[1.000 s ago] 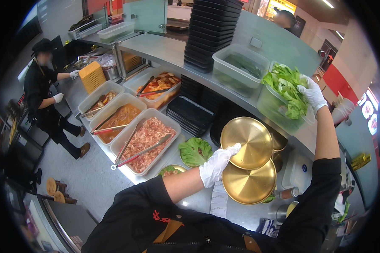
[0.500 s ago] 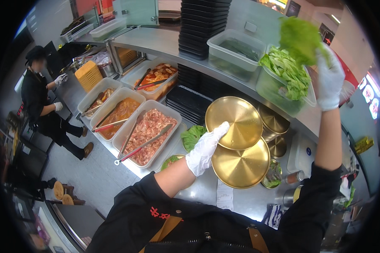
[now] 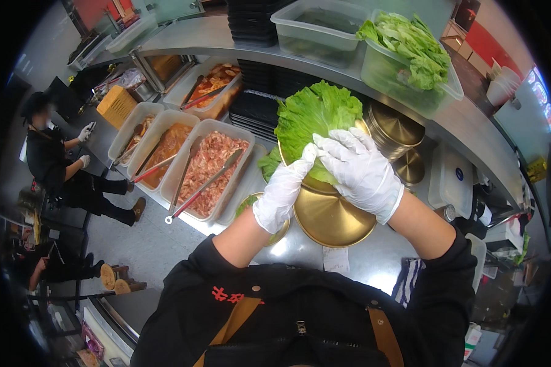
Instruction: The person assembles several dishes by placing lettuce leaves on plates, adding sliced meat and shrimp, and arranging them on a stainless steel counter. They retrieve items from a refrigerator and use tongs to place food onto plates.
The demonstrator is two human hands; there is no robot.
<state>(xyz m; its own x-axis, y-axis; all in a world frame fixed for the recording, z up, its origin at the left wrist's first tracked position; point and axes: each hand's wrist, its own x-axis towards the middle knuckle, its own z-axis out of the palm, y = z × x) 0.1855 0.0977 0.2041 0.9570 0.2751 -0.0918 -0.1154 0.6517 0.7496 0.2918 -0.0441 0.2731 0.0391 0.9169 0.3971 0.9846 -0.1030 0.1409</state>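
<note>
Both my hands wear white gloves. My left hand [image 3: 283, 191] grips the near rim of a tilted gold round plate [image 3: 317, 182], thumb against a green lettuce leaf [image 3: 315, 114]. My right hand [image 3: 360, 172] presses that lettuce leaf onto the plate. A second gold plate [image 3: 333, 220] lies flat on the steel counter just below them. More lettuce [image 3: 410, 44] fills a clear bin on the raised shelf at the upper right.
Several trays of marinated meat [image 3: 207, 166] with tongs sit to the left. A stack of gold plates [image 3: 398, 131] and a stack of black trays [image 3: 254, 113] stand under the shelf. A person in black with white gloves [image 3: 55, 162] works at the far left.
My right hand took a lettuce leaf from the bin on the shelf and brought it down onto the gold plate that my left hand holds tilted up.
</note>
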